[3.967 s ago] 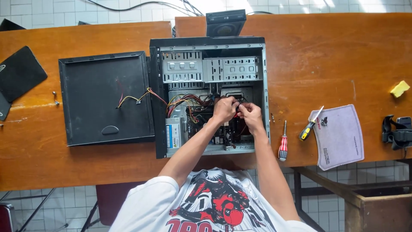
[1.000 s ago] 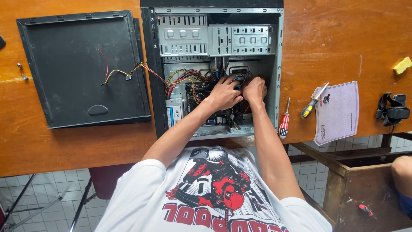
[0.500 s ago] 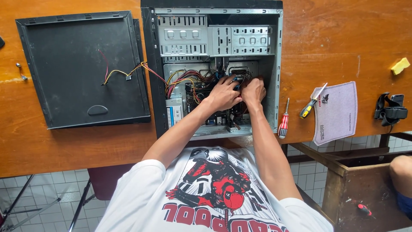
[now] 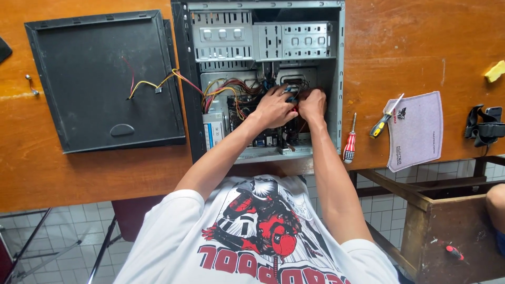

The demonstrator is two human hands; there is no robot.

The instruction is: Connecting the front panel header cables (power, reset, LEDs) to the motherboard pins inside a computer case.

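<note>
An open black computer case lies on its side on a wooden table. Both my hands reach inside it, close together over the board. My left hand has its fingers curled on a small dark part among the cables. My right hand pinches the same spot from the right. What exactly they grip is hidden by the fingers. Coloured wires run from the case out to the left, over the removed side panel.
A red-handled screwdriver lies right of the case, and a yellow-and-black one rests on a grey mouse pad. A black device and a yellow sponge sit at the far right. A wooden bench stands below.
Since four seconds ago the view has moved closer and shifted to the right. My hands stay together in the same place inside the case, with only small finger motion.
</note>
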